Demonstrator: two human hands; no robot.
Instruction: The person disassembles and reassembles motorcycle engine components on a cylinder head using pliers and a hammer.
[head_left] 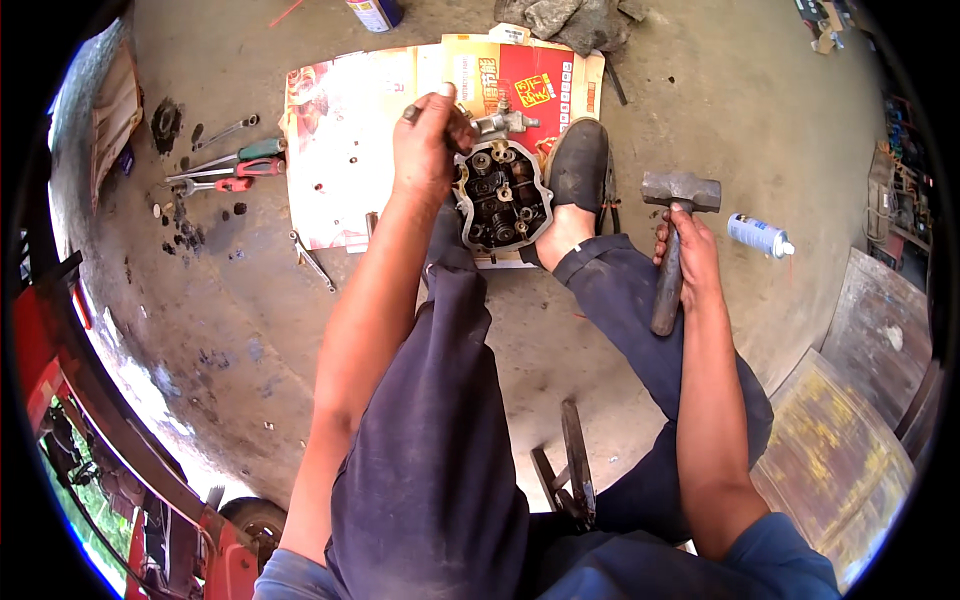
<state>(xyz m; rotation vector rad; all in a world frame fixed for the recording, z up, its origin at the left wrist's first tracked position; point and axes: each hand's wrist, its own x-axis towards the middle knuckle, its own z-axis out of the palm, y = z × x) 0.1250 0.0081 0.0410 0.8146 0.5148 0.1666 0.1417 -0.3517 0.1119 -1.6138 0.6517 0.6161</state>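
My right hand (692, 252) is wrapped round the handle of a hammer (695, 192), just under its blocky steel head; the handle hangs down over my right trouser leg. My left hand (428, 145) is closed, thumb up, at the upper left edge of an oily engine cylinder head (500, 195). A small dark metal end shows by its knuckles, but what the fingers grip is hidden. The cylinder head lies between my feet with its dark inside facing up. A grey metal fitting (505, 122) sits at its far edge, right of my left hand.
Under the cylinder head lies flattened cardboard (350, 180). Screwdrivers (240, 168) and wrenches (310, 262) lie left. A spray can (760, 236) lies right, near my right shoe (580, 165). Rags (575, 22) are at the far edge, and a red machine (235, 560) stands lower left.
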